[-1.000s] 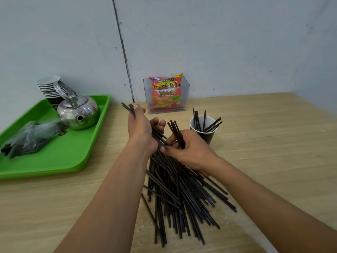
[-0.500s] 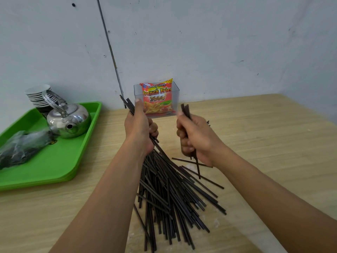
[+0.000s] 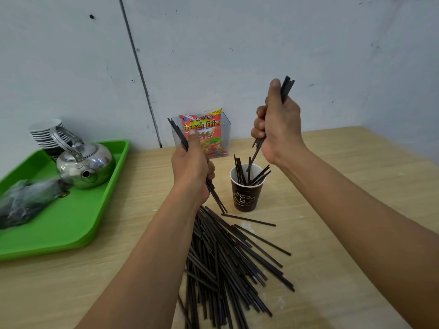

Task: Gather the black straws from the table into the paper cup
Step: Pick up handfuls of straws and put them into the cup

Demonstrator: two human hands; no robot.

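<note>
A dark brown paper cup [image 3: 245, 195] stands upright on the wooden table [image 3: 344, 210] with several black straws sticking out of it. My right hand [image 3: 276, 125] is raised above the cup and grips a small bundle of black straws [image 3: 286, 87], whose lower tips hang just over the cup's mouth. My left hand [image 3: 191, 170], left of the cup, grips another bundle of straws held slanted. A big loose pile of black straws [image 3: 228, 264] lies fanned on the table between my forearms.
A green tray [image 3: 71, 222] on the left carries a steel kettle [image 3: 84, 165], stacked cups [image 3: 46, 132] and a plastic-wrapped dark bundle [image 3: 26, 203]. A clear box with a snack bag [image 3: 203, 134] stands at the wall behind the cup.
My right hand has lifted its few straws up and rightward, uncovering the cup and bringing their tips over its mouth. My left hand has kept its bundle.
</note>
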